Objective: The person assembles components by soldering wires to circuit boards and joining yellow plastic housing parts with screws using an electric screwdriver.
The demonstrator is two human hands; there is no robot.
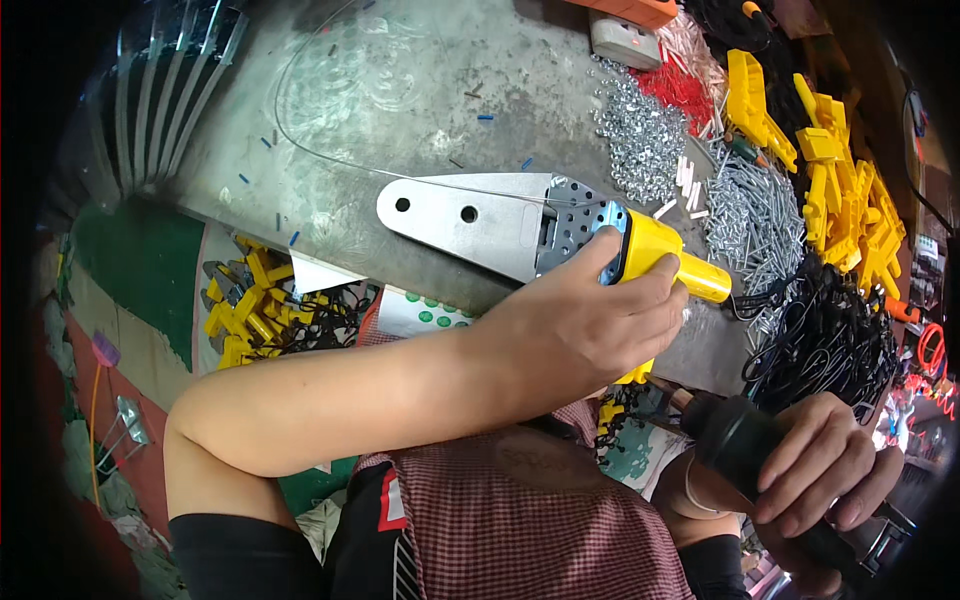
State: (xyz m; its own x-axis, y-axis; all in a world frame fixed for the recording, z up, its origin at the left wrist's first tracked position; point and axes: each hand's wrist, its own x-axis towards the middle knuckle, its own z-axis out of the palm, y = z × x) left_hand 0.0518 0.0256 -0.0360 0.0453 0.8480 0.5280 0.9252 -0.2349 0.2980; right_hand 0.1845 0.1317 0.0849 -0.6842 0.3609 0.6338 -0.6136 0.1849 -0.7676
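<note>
My left hand [610, 320] is wrapped round a yellow plastic housing [650, 245] on the grey metal bench. From the housing a flat silver plate [440, 215] with two round holes extends to the left, joined by a perforated metal piece [575, 205]. Along the plate's upper side lies a thin grey wire [345, 160], which curves away to the far left. Low on the right, my right hand [825, 470] grips a black power screwdriver [735, 435]. Its tip points at the housing's near end; whether they touch, I cannot tell.
To the right lie heaps of silver nuts [640, 135], screws [755, 220], red bits [682, 95], yellow plastic parts [850, 190] and black cords [830, 335]. Yellow pieces with black cords [250, 305] fill the space below the bench's left edge. A fan [170, 100] stands far left.
</note>
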